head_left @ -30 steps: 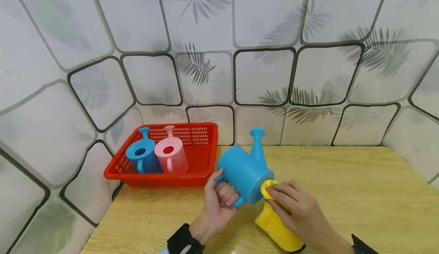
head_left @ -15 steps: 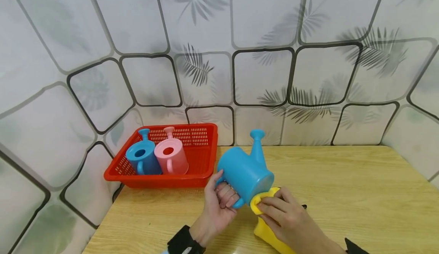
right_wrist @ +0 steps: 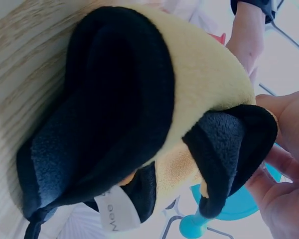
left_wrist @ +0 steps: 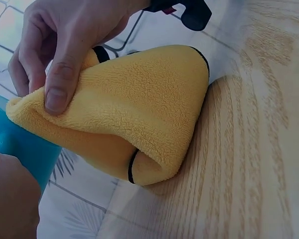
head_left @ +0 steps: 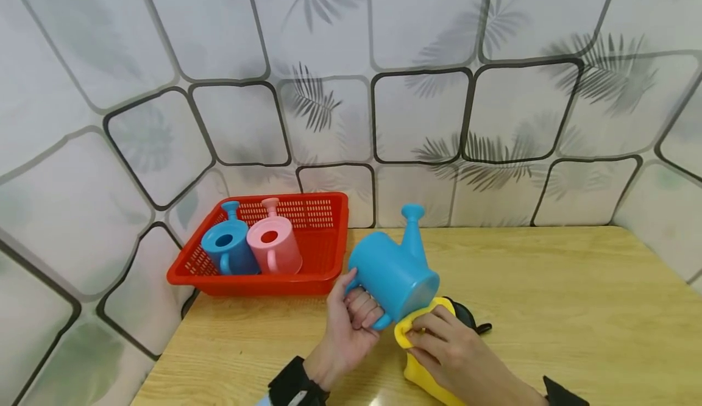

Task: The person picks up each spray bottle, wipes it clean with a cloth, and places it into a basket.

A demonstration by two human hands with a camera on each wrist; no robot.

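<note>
My left hand (head_left: 351,327) grips the handle of a blue toy watering can (head_left: 389,275), which is tipped so its base faces down to the right and its spout points up. My right hand (head_left: 455,351) pinches a yellow cloth (head_left: 425,378) with a dark lining and black edging. The cloth's folded upper edge lies right at the can's base. In the left wrist view the thumb (left_wrist: 62,84) presses the fold of the cloth, and the rest hangs down to the table. The right wrist view shows the dark lining (right_wrist: 114,94) and a white tag (right_wrist: 117,209).
A red plastic basket (head_left: 323,281) stands at the back left of the wooden table (head_left: 570,296). It holds a blue watering can (head_left: 230,250) and a pink watering can (head_left: 276,247). Behind the table hangs a patterned backdrop (head_left: 422,119).
My right hand has moved the cloth left and slightly down along the can's base, and more of its dark lining shows. The left hand keeps the can nearly still.
</note>
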